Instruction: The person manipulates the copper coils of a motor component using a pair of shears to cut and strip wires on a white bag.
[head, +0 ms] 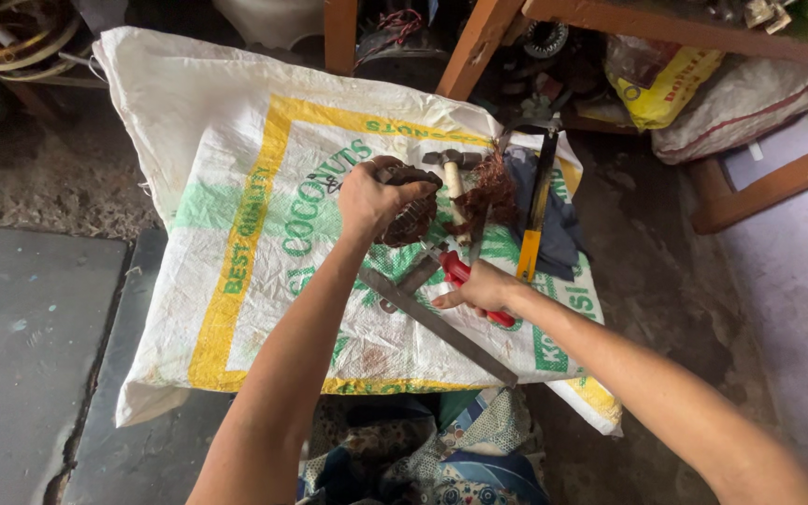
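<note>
Dim corners, soft daylight centre, sharp focus

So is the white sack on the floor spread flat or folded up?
Spread flat: the white sack lies open, with a hammer and other tools on it.

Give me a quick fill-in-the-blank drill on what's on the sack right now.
1. The left hand grips a dark motor core on the woven ____.
2. The right hand holds pliers with ____ handles.
3. Beyond the core lies a hammer, next to a tangle of ____ wire.
4. A flat metal ____ lies slantwise under the right hand.

Missing words: sack; red; copper; strip
</note>
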